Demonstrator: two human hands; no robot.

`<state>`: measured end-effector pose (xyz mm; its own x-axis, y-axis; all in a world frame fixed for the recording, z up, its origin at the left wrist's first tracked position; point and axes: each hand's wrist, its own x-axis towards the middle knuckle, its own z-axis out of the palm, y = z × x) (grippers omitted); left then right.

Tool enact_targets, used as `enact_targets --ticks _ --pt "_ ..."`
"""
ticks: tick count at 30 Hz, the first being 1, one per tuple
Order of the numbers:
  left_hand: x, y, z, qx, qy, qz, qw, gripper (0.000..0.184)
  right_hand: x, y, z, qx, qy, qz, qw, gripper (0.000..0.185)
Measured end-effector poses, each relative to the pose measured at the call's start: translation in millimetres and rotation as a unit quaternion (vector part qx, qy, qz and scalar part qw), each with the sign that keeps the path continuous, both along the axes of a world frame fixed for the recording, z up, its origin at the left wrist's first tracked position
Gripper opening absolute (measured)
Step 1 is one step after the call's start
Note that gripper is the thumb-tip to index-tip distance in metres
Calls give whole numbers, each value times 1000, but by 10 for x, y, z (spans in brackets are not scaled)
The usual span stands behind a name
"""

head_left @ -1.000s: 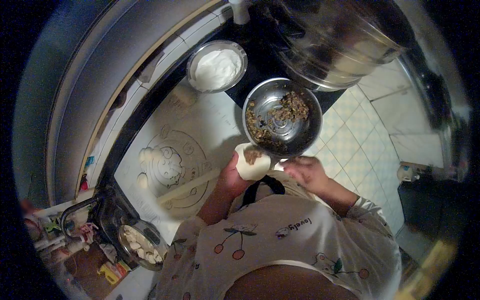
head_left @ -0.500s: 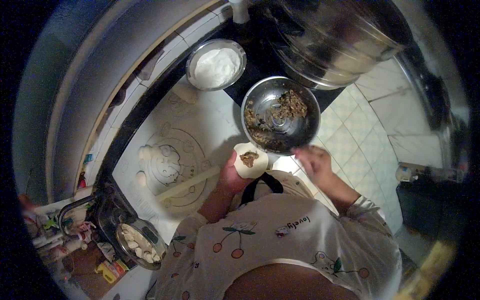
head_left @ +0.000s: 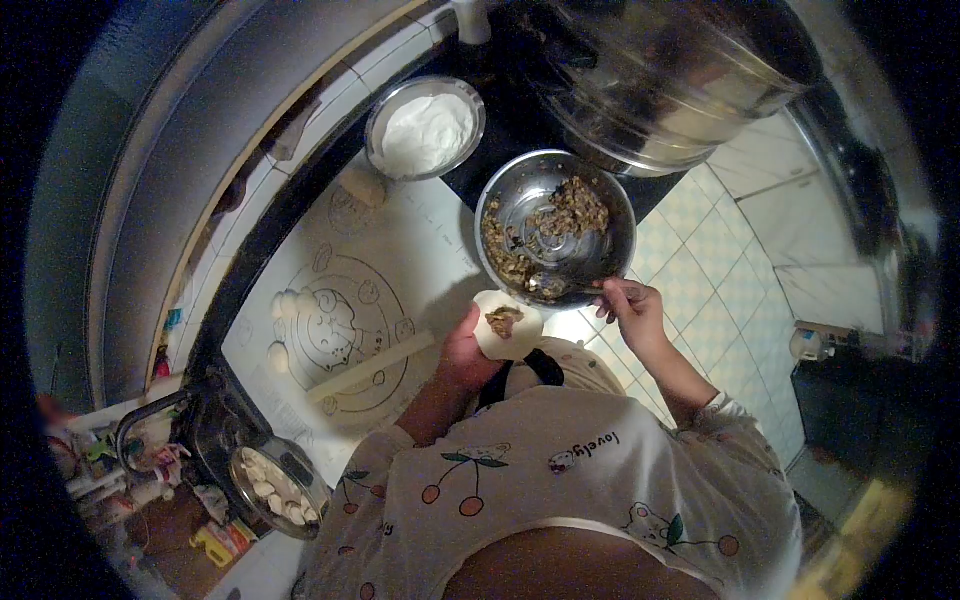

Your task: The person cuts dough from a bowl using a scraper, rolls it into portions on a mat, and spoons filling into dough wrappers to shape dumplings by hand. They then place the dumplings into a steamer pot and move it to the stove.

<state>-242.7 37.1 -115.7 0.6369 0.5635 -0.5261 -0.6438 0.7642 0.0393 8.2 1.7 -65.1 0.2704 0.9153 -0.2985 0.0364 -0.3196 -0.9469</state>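
Left hand (head_left: pixel 464 352): curled on the rim of one dough wrapper (head_left: pixel 520 343), just beside the mat's right edge; a dab of filling (head_left: pixel 503 320) in place, rim open, unpleated. Right hand (head_left: pixel 636 308): fingers pinched together on a spoon (head_left: pixel 565 288), its bowl end inside the steel bowl (head_left: pixel 627 240) across the mat's upper right edge; ample filling left there. Printed mat (head_left: pixel 330 230): small dough pieces (head_left: pixel 279 357) near its left edge, apparently unfilled; rolling pin (head_left: pixel 372 367) nearer its lower edge.
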Motion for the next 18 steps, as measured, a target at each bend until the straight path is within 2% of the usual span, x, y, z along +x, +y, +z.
enact_targets --ticks 2,7,9,10,12,15,18 --pt "52 -26 33 -12 25 -2 1000 52 -13 -55 25 10 47 -27 998 23" --pt "93 -67 63 -25 -4 -19 999 51 -229 -273 183 73 7 -12 997 20" --pt "100 -69 100 -26 20 -25 999 52 -221 -389 171 127 -156 81 976 14" --pt "95 -75 86 -15 5 -25 1000 52 -175 -453 82 208 -194 139 949 15" --pt "96 -82 55 7 -26 -26 999 52 -172 -561 -30 155 -79 198 965 21" --pt "120 -83 66 -1 -21 -25 999 52 -178 -576 -106 233 -144 259 926 33" --pt "140 -89 131 11 29 -28 999 52 -114 -527 51 288 -233 285 884 31"
